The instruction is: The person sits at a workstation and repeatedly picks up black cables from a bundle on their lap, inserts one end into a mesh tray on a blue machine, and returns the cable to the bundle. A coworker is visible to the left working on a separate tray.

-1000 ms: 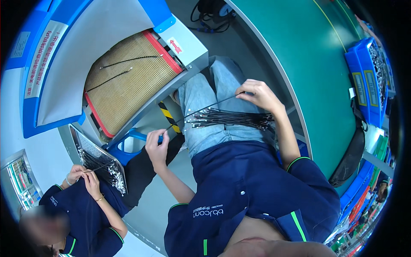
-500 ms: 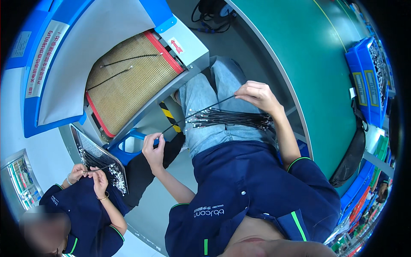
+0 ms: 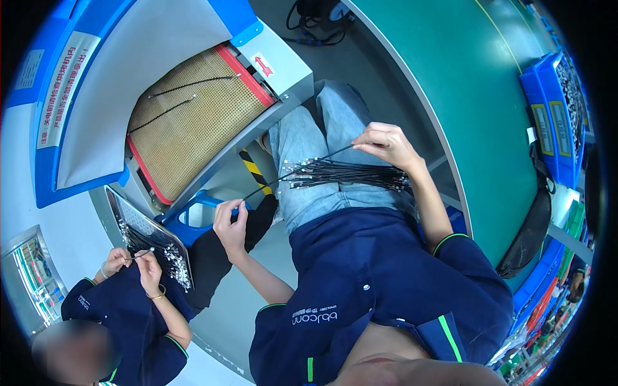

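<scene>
Black cable (image 3: 280, 178) ran almost straight betw. L hand (image 3: 233, 225) & R hand (image 3: 385, 145), above the lap; each pinched it nr an end, thumb to fingertips. Cable bundle (image 3: 360, 175) lay just below, across the jeans (image 3: 299, 132). Two more cables (image 3: 193, 84) sat on the mesh belt (image 3: 193, 145), upper L. Co-worker's hands (image 3: 150, 273) held another nr a metal tray (image 3: 137, 215).

Bright, even, cool light fills the scene, with a pale sheen on the green counter (image 3: 450, 83) and dimmer shade beneath it. Fisheye distortion bows straight edges near the black rim, a blurred patch hides a co-worker's head (image 3: 74, 352), and the left hand (image 3: 231, 225) and right hand (image 3: 385, 143) show crisply.
</scene>
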Motion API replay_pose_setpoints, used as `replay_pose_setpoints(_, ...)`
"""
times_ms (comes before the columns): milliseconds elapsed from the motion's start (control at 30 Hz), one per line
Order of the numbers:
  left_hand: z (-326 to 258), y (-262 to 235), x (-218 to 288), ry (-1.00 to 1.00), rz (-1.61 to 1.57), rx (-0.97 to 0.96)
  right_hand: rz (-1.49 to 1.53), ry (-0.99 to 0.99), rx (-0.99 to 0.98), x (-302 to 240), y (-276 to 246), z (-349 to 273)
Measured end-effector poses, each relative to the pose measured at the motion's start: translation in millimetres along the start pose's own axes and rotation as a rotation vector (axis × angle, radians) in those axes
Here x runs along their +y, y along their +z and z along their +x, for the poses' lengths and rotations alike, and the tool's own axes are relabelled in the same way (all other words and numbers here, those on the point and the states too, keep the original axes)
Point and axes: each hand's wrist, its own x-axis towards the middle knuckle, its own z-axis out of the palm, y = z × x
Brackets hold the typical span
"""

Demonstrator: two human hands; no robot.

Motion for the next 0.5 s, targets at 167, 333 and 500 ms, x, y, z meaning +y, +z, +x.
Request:
replay_pose_setpoints(167, 15, 8, -4, 0.034, -0.028, -0.039, -0.015, 0.053, -0.018, -1, -11, -6)
replay_pose_setpoints(333, 7, 2, -3, 0.004, 0.001, -0.019, -0.015, 0.015, -0.11, 0, -8, -3)
replay_pose_setpoints(500, 11, 4, -9, 0.017, 0.003, -0.034, -0.057, -0.017, -0.111, 4, -7, -2)
